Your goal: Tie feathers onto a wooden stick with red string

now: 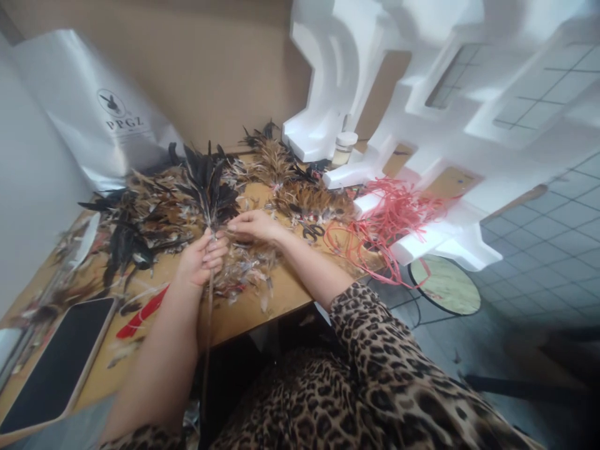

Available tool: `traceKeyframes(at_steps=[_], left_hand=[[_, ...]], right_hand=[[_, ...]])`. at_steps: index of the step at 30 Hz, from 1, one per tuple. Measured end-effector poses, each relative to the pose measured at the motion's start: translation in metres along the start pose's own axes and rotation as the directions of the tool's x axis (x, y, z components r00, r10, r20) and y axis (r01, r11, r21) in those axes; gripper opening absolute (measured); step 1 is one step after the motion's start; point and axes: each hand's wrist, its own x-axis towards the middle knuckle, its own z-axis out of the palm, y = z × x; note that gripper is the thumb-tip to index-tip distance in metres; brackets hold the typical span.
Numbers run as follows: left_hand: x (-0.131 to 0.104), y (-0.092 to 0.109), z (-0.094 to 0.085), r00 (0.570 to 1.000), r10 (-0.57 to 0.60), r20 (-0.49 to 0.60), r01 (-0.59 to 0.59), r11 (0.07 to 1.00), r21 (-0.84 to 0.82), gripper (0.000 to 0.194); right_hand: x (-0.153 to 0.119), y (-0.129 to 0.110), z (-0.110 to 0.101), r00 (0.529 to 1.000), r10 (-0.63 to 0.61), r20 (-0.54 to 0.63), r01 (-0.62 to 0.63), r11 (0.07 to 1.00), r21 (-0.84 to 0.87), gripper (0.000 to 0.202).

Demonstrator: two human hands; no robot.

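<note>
My left hand (205, 256) is closed round a thin stick (209, 319) topped by a bundle of dark feathers (209, 187). The stick stands roughly upright and its lower end hangs past the table edge. Close to the right of the bundle's base, my right hand (250, 226) has its thumb and fingertips pressed together; what they pinch is too small to make out. Loose brown and pale feathers (248, 269) lie under and beside both hands. More feathers (157, 206) are heaped behind, along the back of the table.
A phone (59, 359) and a red strip (140, 312) lie at the left. Black scissors (313, 232), brown feather bunches (314, 201) and pink ribbons (398, 215) are at the right. White foam pieces (375, 100), a lidded jar (344, 149) and a silver bag (103, 112) stand behind. A round stool (445, 284) is lower right.
</note>
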Motion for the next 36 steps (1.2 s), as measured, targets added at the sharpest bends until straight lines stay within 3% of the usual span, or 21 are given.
traceKeyframes(at_steps=[3, 6, 10, 14, 16, 20, 23, 27, 29, 31, 34, 36], left_hand=[[0.0, -0.001, -0.001, 1.0, -0.011, 0.02, 0.011, 1.0, 0.003, 0.032], [0.0, -0.002, 0.001, 1.0, -0.018, 0.021, 0.018, 1.0, -0.007, 0.032], [-0.001, -0.002, 0.002, 1.0, -0.031, 0.0, 0.03, 0.998, -0.053, 0.026], [0.001, -0.001, -0.001, 1.0, -0.024, 0.011, 0.025, 0.997, -0.068, 0.025], [0.001, -0.001, -0.002, 0.999, -0.022, 0.024, 0.024, 0.998, -0.061, 0.026], [0.002, -0.001, -0.003, 0.999, -0.028, 0.045, 0.03, 0.998, -0.047, 0.026], [0.002, -0.001, -0.004, 0.999, -0.026, 0.034, 0.028, 0.998, -0.065, 0.023], [0.0, 0.0, -0.003, 1.0, -0.022, 0.01, 0.022, 0.997, -0.073, 0.023], [0.0, 0.0, -0.002, 1.0, -0.027, 0.011, 0.028, 0.998, -0.052, 0.026], [0.0, 0.0, -0.002, 0.999, -0.031, 0.008, 0.031, 0.999, -0.018, 0.029], [0.003, -0.003, -0.001, 0.999, -0.048, -0.023, 0.05, 0.996, 0.076, 0.033], [0.006, -0.007, 0.004, 0.996, -0.068, -0.064, 0.077, 0.985, 0.154, 0.034]], right_hand=[[-0.04, -0.014, -0.026, 0.984, -0.169, -0.06, 0.149, 0.956, -0.252, 0.012], [-0.093, -0.02, -0.058, 0.958, -0.226, -0.178, 0.135, 0.899, -0.417, 0.014], [-0.164, -0.016, -0.109, 0.849, -0.271, -0.455, -0.042, 0.822, -0.567, 0.019], [-0.22, -0.007, -0.151, 0.733, -0.293, -0.614, -0.293, 0.678, -0.674, 0.023], [-0.238, -0.003, -0.16, 0.703, -0.272, -0.657, -0.392, 0.623, -0.677, 0.025], [-0.245, 0.001, -0.153, 0.716, -0.2, -0.669, -0.523, 0.481, -0.704, 0.029], [-0.233, 0.004, -0.141, 0.738, -0.118, -0.665, -0.589, 0.369, -0.719, 0.032], [-0.214, 0.01, -0.139, 0.721, -0.065, -0.69, -0.648, 0.288, -0.704, 0.024], [-0.207, 0.011, -0.138, 0.735, -0.112, -0.669, -0.593, 0.374, -0.713, 0.019], [-0.203, 0.011, -0.129, 0.745, -0.225, -0.629, -0.435, 0.55, -0.713, 0.018], [-0.197, 0.008, -0.096, 0.705, -0.419, -0.572, -0.11, 0.733, -0.672, 0.018], [-0.191, 0.005, -0.066, 0.745, -0.446, -0.495, 0.053, 0.78, -0.623, 0.017]])
